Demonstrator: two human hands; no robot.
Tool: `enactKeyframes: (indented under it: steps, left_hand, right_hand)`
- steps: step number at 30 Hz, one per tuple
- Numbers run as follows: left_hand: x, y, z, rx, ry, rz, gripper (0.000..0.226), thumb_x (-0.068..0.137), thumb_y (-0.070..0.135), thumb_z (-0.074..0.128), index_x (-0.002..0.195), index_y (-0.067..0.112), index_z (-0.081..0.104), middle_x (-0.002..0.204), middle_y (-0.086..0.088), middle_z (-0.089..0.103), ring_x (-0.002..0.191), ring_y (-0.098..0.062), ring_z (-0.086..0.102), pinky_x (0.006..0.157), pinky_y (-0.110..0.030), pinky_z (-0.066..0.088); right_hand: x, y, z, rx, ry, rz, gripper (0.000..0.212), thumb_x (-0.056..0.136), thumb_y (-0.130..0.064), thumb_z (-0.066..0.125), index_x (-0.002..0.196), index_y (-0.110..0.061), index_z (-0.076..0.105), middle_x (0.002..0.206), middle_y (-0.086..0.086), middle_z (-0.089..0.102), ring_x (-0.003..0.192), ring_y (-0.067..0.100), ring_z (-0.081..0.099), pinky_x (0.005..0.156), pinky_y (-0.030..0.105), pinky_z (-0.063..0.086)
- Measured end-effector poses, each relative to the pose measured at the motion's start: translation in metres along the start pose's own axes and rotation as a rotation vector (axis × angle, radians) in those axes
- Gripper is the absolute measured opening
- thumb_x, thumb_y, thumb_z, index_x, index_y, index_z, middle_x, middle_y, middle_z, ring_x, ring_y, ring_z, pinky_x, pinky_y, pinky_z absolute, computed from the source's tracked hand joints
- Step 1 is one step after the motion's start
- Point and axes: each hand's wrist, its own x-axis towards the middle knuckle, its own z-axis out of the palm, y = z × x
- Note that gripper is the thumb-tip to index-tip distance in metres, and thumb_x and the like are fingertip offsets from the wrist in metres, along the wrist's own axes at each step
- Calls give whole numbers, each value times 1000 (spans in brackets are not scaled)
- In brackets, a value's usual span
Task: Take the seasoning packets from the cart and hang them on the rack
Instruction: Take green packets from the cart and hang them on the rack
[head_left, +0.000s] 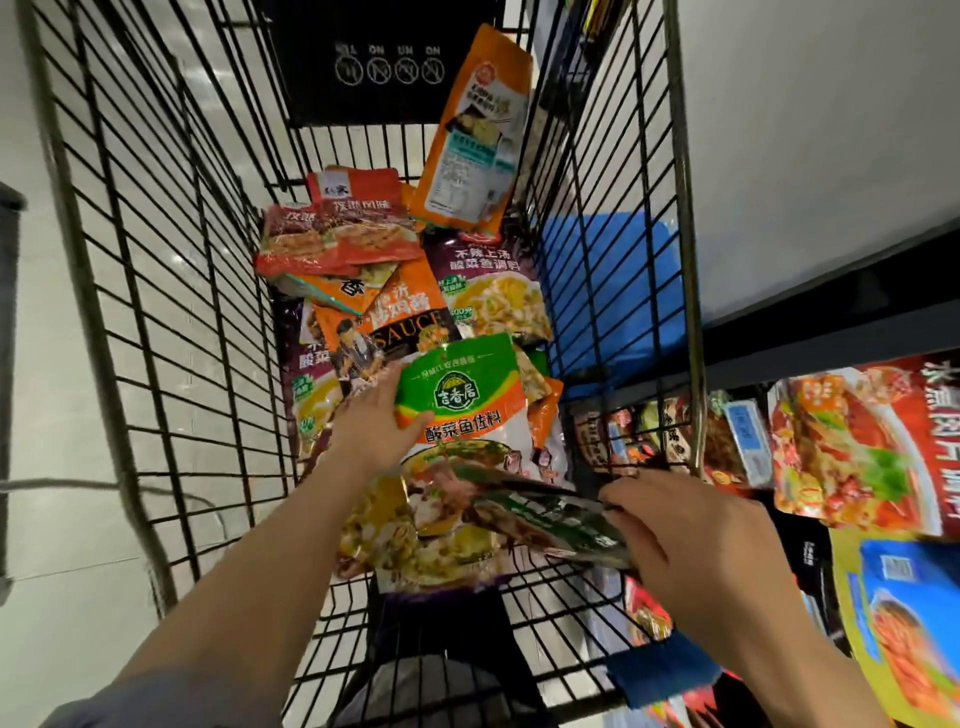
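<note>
The green-topped seasoning packet (462, 395) was held at its upper left corner by the left hand (382, 415), thumb over the front and fingers behind. It lay on the heap of packets in the wire cart (171, 291), its long axis running away from the person. The right hand (670, 525), nearer the rack of hanging packets (852, 447) on the right, was pinching the edge of a dark green packet (550, 514), which lay crosswise over the near end.
</note>
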Motion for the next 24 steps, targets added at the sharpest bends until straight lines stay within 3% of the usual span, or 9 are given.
enactKeyframes:
  steps: [5, 9, 12, 14, 16, 20, 24]
  left_hand:
    - [-45, 18, 17, 23, -85, 14, 81, 87, 71, 29, 150, 31, -3, 124, -10, 56, 109, -29, 54, 86, -40, 47]
    - [-78, 34, 31, -31, -48, 47, 80, 88, 68, 31, 150, 31, -4, 113, -6, 61, 100, -26, 58, 74, -34, 46]
    - [-76, 45, 22, -134, -33, -37, 74, 90, 64, 37, 150, 26, 14, 94, -3, 61, 88, -23, 61, 63, -29, 41]
    - [-62, 47, 15, -280, 13, -134, 61, 91, 57, 45, 139, 20, 40, 103, -4, 62, 95, -23, 60, 73, -32, 47]
    - [-42, 51, 6, -239, 112, -103, 37, 93, 43, 53, 117, 16, 60, 106, -5, 62, 96, -25, 61, 82, -39, 50]
    - [-18, 45, -9, -140, 83, -22, 18, 95, 29, 54, 96, 16, 66, 96, -4, 65, 87, -26, 62, 74, -41, 52]
    - [-18, 17, -15, -190, 281, -238, 17, 94, 23, 53, 97, 11, 64, 97, -8, 63, 89, -29, 60, 69, -40, 51]
  right_hand:
    - [6, -5, -24, -70, 8, -29, 25, 83, -23, 45, 76, -19, 69, 64, -1, 62, 56, 22, 61, 38, 32, 46]
    - [18, -8, -26, -176, -110, 1, 13, 82, -22, 57, 72, -22, 66, 63, -4, 60, 56, 22, 61, 38, 26, 41]
    - [25, -6, -29, -217, -200, 51, 7, 78, -17, 69, 75, -23, 67, 66, -5, 61, 60, 20, 62, 42, 24, 40]
    - [25, -4, -31, -198, -211, 61, 6, 78, -15, 69, 77, -21, 68, 67, -3, 62, 62, 22, 63, 44, 29, 46]
    - [21, -3, -32, -164, -167, 15, 9, 76, -10, 68, 72, -18, 67, 61, -2, 59, 53, 22, 60, 38, 30, 45]
    - [15, 1, -38, -149, -209, -4, 11, 74, -11, 70, 75, -21, 65, 64, -5, 59, 53, 22, 59, 41, 25, 39]
    - [25, 2, -46, -108, -230, -22, 9, 80, -14, 62, 76, -21, 65, 63, -6, 58, 53, 20, 58, 40, 28, 42]
